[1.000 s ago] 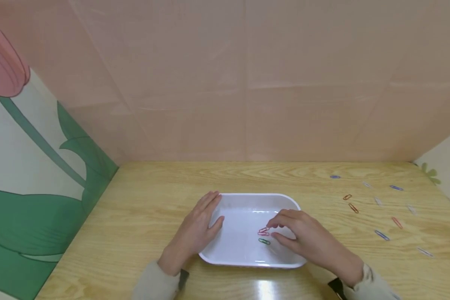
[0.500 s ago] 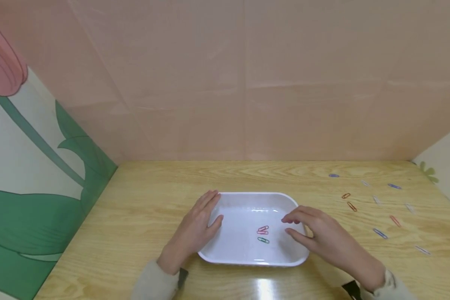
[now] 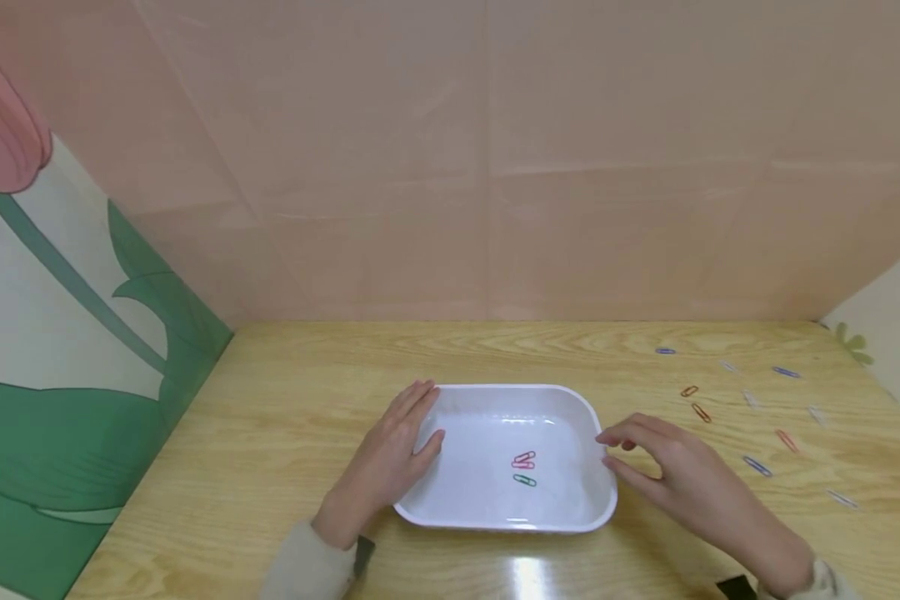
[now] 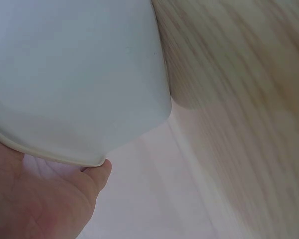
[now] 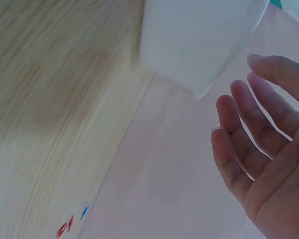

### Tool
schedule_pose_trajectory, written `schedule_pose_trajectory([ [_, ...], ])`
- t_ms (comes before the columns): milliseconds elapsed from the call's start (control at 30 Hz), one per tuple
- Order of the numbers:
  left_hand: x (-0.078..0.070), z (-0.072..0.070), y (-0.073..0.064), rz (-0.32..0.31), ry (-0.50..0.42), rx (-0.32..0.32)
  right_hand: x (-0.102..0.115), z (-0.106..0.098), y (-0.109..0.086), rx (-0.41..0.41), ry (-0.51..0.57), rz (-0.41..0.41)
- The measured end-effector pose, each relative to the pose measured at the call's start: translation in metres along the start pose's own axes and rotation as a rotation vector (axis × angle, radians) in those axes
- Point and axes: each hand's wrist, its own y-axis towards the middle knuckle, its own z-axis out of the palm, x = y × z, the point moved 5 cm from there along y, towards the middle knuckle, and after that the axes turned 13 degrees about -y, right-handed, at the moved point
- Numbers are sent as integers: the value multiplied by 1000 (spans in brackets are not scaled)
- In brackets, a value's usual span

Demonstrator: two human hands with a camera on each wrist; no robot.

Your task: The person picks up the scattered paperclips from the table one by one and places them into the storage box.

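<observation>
A white rectangular tray (image 3: 480, 500) lies on the wooden table, with pink paper clips (image 3: 524, 461) overlapping and a green paper clip (image 3: 525, 480) just below them inside. My left hand (image 3: 392, 450) rests on the tray's left rim, fingers fairly straight and thumb over the inside. In the left wrist view, a fingertip (image 4: 104, 168) touches the rim's corner. At the tray's right rim hovers my right hand (image 3: 678, 467), thumb and fingers apart. The right wrist view shows its fingers (image 5: 249, 117) loosely bent and holding nothing, beside the tray (image 5: 189, 40).
Several paper clips lie scattered on the table's right side: blue ones (image 3: 757, 466), red ones (image 3: 701, 412), a pinkish-red one (image 3: 787, 440) and whitish ones (image 3: 842, 498). A pink-beige sheet (image 3: 487, 167) stands behind the table. A panel with a printed flower (image 3: 67, 258) is at left.
My right hand has moved right, from over the paper clips inside the tray to just beyond its right rim. My left hand stays at the left rim.
</observation>
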Motion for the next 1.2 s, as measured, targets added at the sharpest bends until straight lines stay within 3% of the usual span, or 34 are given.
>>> schedule_pose_trajectory([
  [567, 0, 0, 0, -16, -5, 5, -46, -11, -33, -93, -42, 59],
  [800, 0, 1, -1, -14, -4, 5, -70, -13, -44, -39, 3, 125],
  [1033, 1, 1, -2, -15, 5, 3, -89, -15, -48, 3, -106, 115],
  [1200, 0, 0, -1, -7, 13, 2, -105, -12, -53, 74, -102, 167],
])
